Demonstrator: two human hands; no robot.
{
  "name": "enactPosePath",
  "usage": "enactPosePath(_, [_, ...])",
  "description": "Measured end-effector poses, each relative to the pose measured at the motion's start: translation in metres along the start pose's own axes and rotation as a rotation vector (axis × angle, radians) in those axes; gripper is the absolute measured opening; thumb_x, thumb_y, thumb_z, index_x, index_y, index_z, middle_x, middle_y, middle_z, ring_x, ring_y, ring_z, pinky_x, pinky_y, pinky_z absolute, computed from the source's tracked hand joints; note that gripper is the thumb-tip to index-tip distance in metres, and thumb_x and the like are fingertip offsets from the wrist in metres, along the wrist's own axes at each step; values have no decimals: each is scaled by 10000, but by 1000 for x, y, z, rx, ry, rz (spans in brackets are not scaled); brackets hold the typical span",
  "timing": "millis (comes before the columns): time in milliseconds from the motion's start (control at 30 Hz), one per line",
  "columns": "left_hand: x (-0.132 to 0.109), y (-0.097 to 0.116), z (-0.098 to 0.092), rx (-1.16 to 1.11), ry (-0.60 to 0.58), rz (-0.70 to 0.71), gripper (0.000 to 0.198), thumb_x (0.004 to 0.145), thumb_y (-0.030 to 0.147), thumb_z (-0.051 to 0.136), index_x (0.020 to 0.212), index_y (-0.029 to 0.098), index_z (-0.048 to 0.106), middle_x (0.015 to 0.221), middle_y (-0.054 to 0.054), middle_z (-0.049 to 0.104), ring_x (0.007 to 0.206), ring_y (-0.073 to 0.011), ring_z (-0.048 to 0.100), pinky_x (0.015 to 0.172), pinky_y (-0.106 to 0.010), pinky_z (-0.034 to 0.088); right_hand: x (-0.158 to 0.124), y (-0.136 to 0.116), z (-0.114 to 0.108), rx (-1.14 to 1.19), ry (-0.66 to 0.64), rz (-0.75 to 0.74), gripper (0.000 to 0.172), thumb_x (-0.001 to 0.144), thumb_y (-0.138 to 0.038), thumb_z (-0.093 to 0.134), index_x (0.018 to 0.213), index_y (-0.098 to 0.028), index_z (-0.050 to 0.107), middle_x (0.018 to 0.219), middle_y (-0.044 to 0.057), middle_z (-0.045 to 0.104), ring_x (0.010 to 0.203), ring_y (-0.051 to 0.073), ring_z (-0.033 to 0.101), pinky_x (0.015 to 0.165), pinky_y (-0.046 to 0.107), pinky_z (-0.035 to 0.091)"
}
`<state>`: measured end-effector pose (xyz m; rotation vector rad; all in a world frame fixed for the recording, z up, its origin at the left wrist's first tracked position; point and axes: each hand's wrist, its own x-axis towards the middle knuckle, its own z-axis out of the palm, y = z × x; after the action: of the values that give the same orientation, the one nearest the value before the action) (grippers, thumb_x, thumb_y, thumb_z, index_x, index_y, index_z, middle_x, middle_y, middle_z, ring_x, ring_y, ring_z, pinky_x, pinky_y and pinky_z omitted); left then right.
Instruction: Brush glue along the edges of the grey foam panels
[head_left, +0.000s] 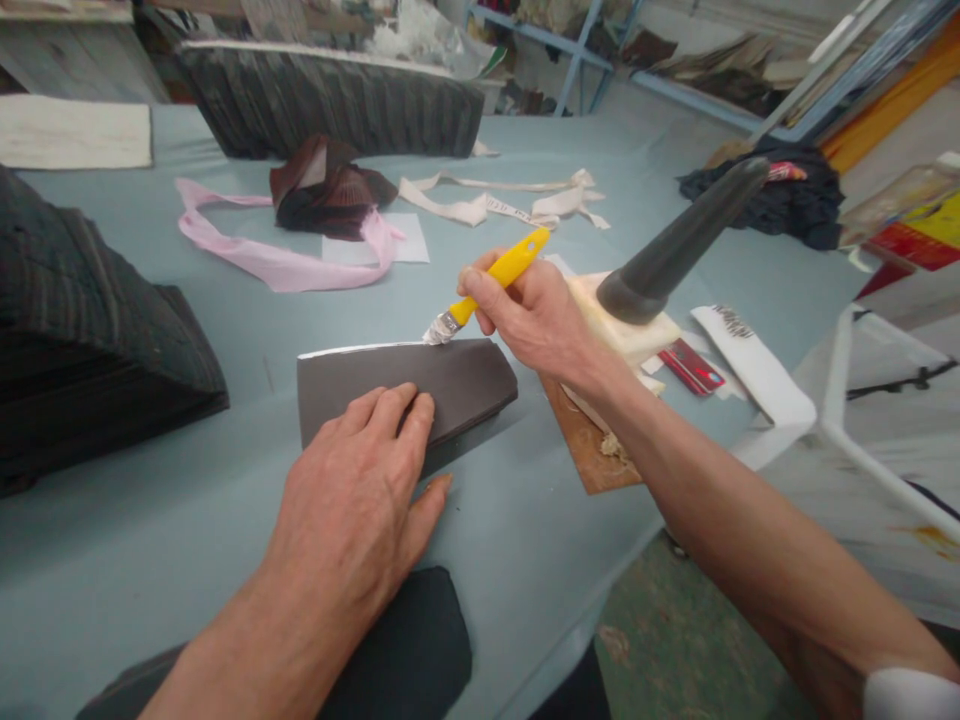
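Note:
A small stack of dark grey sheets (457, 380) lies on the blue-grey table. Across it rests my left hand (375, 430), fingers stretched out and pressing down, with the thumb off its near edge. My right hand (525, 310) grips a yellow-handled paintbrush (510, 268) near the ferrule. White paste coats the bristles, which touch the far edge of the stack. Along that edge, left of the brush, runs a white line. Under my left forearm is another dark piece (416, 640), partly hidden.
A tall stack of dark pieces (97, 330) stands at left, another long dark stack (330, 100) at the back. Pink fabric strip (262, 265), brown cloth (322, 190) and white strips (487, 200) lie beyond. A black horn-shaped object (675, 245) stands on a yellowish block (622, 325) at right.

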<state>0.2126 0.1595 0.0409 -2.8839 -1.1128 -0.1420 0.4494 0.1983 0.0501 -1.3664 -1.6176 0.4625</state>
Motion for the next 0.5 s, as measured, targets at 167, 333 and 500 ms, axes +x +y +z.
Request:
enactPosePath(167, [-2,-2,4,19,47,26,586,902,304,711,1444,87,664,1486,-194,683,1299,-407,686,1070,-557,654,-4,5,-7,-27,3,-15,531,1050,-667,566,760,-224,600,682,-23,563,625,136,497,650,345,385])
enactPosePath(333, [-2,-4,8,20,78,33,596,886,343,722,1427,97,676,1476,-191,690,1272,-407,699,1034,-550,672,-8,9,-15,-15,26,-4,484,1048,-647,574,834,-214,607,631,-59,544,587,115,473,624,316,382])
enactPosePath(500, [-2,-5,7,15,91,52,574,897,355,691,1407,93,687,1460,-198,697,1239,-411,712,1013,-555,679,-13,11,-26,-59,32,17,534,1022,-709,574,825,-214,615,611,-53,581,569,116,508,636,306,420])
